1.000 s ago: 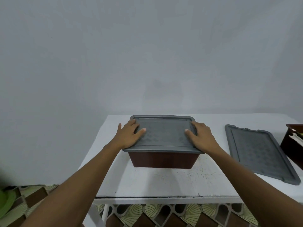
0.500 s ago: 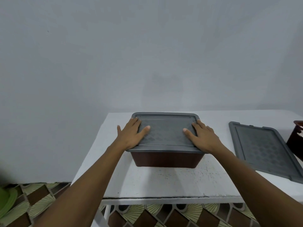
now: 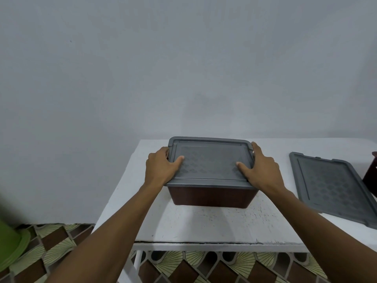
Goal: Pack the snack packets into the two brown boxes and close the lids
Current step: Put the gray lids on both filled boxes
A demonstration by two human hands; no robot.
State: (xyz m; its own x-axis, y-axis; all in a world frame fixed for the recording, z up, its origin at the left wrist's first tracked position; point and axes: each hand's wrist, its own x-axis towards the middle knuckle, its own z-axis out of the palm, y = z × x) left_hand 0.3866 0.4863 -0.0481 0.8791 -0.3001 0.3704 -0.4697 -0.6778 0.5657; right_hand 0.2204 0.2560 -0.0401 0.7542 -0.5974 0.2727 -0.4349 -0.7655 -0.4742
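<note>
A brown box (image 3: 212, 198) stands on the white table (image 3: 204, 225) with a grey patterned lid (image 3: 210, 162) on top. My left hand (image 3: 161, 166) grips the lid's left edge, thumb on top and fingers curled over the side. My right hand (image 3: 261, 168) grips the right edge the same way. A second grey lid (image 3: 334, 186) lies flat on the table to the right. The second brown box (image 3: 371, 176) shows only as a sliver at the right frame edge. No snack packets are visible.
A plain grey wall rises behind the table. The table's front edge has a crack along it. Below lies a patterned tile floor (image 3: 57, 248), with a green plastic object (image 3: 10, 244) at the far left.
Both hands slid outward from resting flat on the lid to gripping its left and right edges. The view shifted slightly left, pushing the second box further out of frame.
</note>
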